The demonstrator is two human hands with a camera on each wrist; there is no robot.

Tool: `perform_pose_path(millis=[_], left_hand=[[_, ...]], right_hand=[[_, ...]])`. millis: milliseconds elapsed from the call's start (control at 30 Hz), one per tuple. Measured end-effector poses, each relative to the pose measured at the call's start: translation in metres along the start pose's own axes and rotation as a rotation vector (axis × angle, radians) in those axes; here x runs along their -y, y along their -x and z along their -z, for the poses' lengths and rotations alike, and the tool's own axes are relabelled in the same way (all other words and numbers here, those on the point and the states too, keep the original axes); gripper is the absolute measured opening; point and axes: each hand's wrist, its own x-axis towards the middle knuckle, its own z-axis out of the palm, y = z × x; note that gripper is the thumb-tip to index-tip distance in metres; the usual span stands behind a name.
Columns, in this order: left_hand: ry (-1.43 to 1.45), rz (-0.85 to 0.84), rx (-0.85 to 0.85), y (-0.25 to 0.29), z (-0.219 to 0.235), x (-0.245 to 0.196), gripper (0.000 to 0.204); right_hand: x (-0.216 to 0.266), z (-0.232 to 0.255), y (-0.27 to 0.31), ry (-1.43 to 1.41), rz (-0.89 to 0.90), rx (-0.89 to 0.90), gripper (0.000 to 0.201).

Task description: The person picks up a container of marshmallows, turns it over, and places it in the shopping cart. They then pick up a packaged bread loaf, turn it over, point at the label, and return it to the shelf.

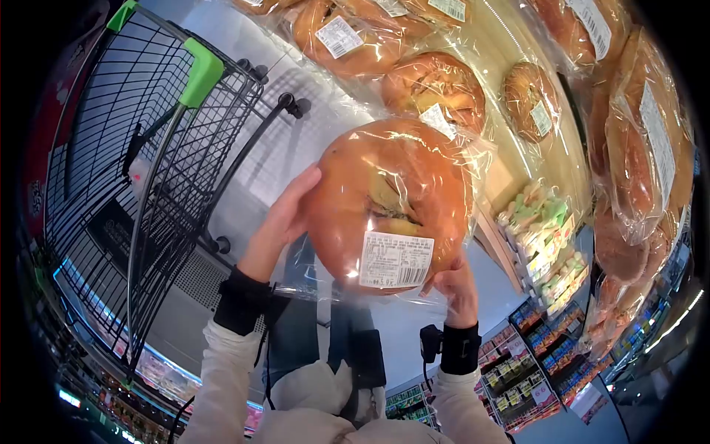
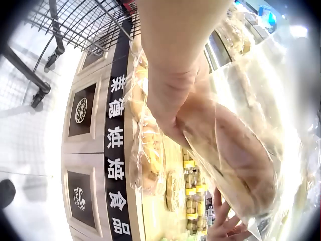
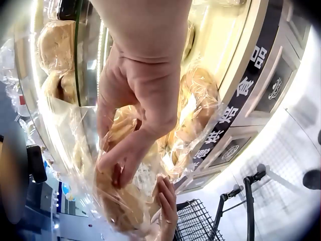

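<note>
A large round bread loaf (image 1: 347, 177) in a clear plastic bag is held up between both hands, its printed white label (image 1: 396, 259) facing up. The left hand (image 1: 279, 218) grips the loaf's left side, thumb over the edge and the other fingers hidden beneath. At the lower right edge, the right hand (image 1: 457, 290) pinches loaf and bag near the label. Bag film spreads past the bread in the left wrist view. In the right wrist view, the right fingers (image 3: 130, 155) curl over the bagged loaf (image 3: 120, 203), with the left hand's fingertips on its far side.
A wire shopping cart (image 1: 159, 159) with green corners stands at the left. Beyond the loaf, a wooden display counter (image 1: 566, 159) carries bagged breads (image 1: 436, 85) and small colourful packets (image 1: 540, 222). More long bagged loaves (image 1: 643, 140) lie on the right. Stocked shelves (image 1: 510, 377) stand lower right.
</note>
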Motion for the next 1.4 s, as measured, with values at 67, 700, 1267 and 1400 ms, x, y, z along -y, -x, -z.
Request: perform_pose_path(millis=[67, 700, 1267, 1400], left_hand=[[-0.056, -0.092, 0.074, 0.012, -0.004, -0.006, 0.061], [-0.278, -0.480, -0.073, 0.074, -0.011, -0.046, 0.056], [-0.300, -0.570, -0.205, 0.085, -0.024, -0.062, 0.048], [-0.216, -0.527, -0.228, 0.082, -0.022, -0.061, 0.047]], right_hand=[[0.002, -0.018, 0.005, 0.112, 0.011, -0.044, 0.080], [0.021, -0.145, -0.003, 0.150, 0.293, -0.137, 0.106], [0.003, -0.120, 0.007, -0.026, 0.412, -0.091, 0.084], [-0.002, -0.086, 0.002, -0.165, 0.389, 0.318, 0.090]])
